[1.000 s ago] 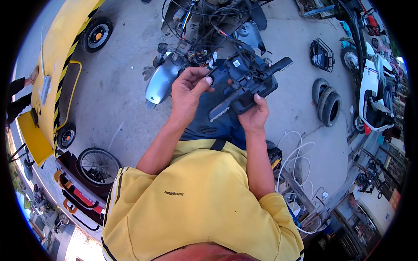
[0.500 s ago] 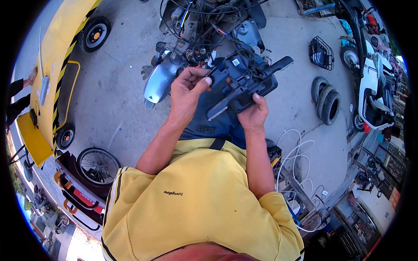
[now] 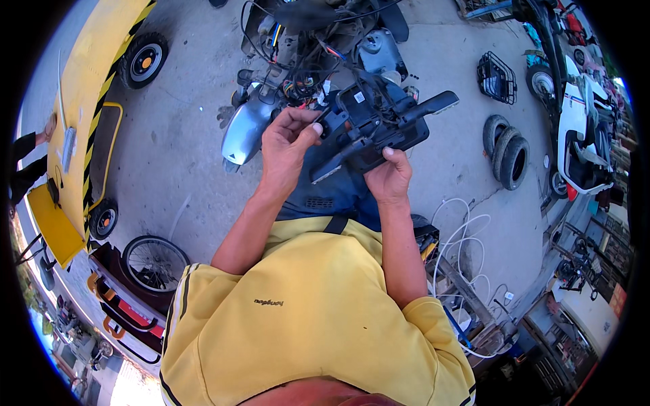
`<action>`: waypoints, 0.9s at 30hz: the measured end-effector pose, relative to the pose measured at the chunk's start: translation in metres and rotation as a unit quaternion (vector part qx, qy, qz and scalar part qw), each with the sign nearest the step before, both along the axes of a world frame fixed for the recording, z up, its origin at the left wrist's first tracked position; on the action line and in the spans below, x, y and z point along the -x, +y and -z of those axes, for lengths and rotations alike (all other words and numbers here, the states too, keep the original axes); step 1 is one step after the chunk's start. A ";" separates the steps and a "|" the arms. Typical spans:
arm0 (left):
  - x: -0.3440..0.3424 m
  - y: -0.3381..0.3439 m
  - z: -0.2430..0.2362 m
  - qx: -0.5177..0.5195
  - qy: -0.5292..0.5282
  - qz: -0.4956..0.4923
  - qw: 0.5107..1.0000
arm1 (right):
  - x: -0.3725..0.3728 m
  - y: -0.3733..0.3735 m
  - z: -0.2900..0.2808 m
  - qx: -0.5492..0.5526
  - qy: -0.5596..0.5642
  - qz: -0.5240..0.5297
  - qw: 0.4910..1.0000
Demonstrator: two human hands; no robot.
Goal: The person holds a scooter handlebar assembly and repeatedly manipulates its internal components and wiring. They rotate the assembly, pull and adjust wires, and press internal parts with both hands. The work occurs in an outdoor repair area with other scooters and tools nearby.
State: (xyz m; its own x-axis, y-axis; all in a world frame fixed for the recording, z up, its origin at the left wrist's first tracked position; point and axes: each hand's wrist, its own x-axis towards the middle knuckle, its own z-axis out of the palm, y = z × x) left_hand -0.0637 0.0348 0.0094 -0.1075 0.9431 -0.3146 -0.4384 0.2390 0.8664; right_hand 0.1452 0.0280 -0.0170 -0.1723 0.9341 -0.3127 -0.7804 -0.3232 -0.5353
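Observation:
Before my chest is a black plastic housing point(image 3: 379, 125) with two long arms sticking out, a small white label and a square frame. My right hand point(image 3: 391, 174) grips its lower edge, thumb on top and fingers hidden beneath. My left hand point(image 3: 290, 139) is closed in a pinch at the housing's left edge, thumb against forefinger; a small dark part shows by the thumb tip. Just beyond is a stripped scooter front point(image 3: 318, 51) with a tangle of coloured wires point(image 3: 302, 88). A silver panel point(image 3: 245, 132) lies left of the wires, and a grey panel point(image 3: 381, 53) sits behind.
Several tyres point(image 3: 514, 162) and a black wire basket point(image 3: 497, 76) are on the floor at right, near a white scooter body point(image 3: 574, 135). White hose point(image 3: 467, 233) coils at lower right. A yellow cart point(image 3: 74, 101) stands left, with another person's hand point(image 3: 50, 127) on it.
The housing has shifted slightly left and tilted a little in my hands. Both hands keep their hold, and the whole view has moved slightly.

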 end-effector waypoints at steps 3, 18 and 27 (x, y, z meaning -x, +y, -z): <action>-0.001 0.001 0.001 -0.001 0.000 -0.001 1.000 | -0.006 -0.004 0.011 0.018 -0.014 0.021 1.000; -0.002 0.001 0.010 0.011 -0.019 -0.013 1.000 | 0.002 -0.006 -0.002 -0.001 -0.017 0.042 0.999; 0.000 0.002 -0.001 0.020 -0.113 -0.008 0.993 | 0.002 -0.009 0.006 -0.019 -0.029 0.043 0.998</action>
State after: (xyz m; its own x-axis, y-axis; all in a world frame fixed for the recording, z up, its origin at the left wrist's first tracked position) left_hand -0.0639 0.0370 0.0104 -0.0456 0.9279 -0.3700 -0.6247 0.2625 0.7354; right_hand 0.1431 0.0189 -0.0226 -0.0733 0.9560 -0.2840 -0.7724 -0.2346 -0.5903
